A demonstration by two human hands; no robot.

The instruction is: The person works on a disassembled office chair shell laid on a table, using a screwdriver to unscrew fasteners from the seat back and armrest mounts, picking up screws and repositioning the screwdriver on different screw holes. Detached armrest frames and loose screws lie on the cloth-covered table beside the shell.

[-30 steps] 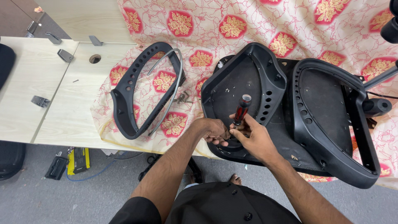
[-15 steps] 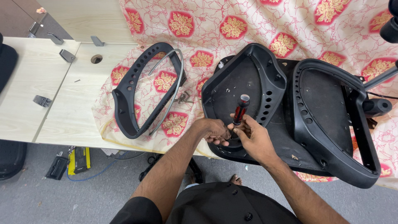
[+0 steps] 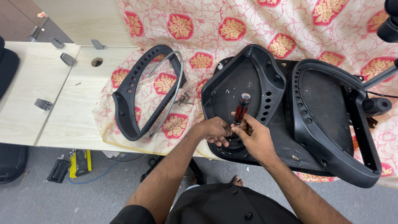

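Still right hand (image 3: pixel 256 139) round the red-black screwdriver (image 3: pixel 241 108), unmoved; left hand (image 3: pixel 215 129) perhaps pinching its tip.

You have no screens or signs in view. One item may count as a package: a small flat yellow and black rectangular pack (image 3: pixel 81 162) lying on the grey floor (image 3: pixel 49 199) at your 8 o'clock, beneath the counter (image 3: pixel 62 120) edge. Its kind cannot be confirmed.
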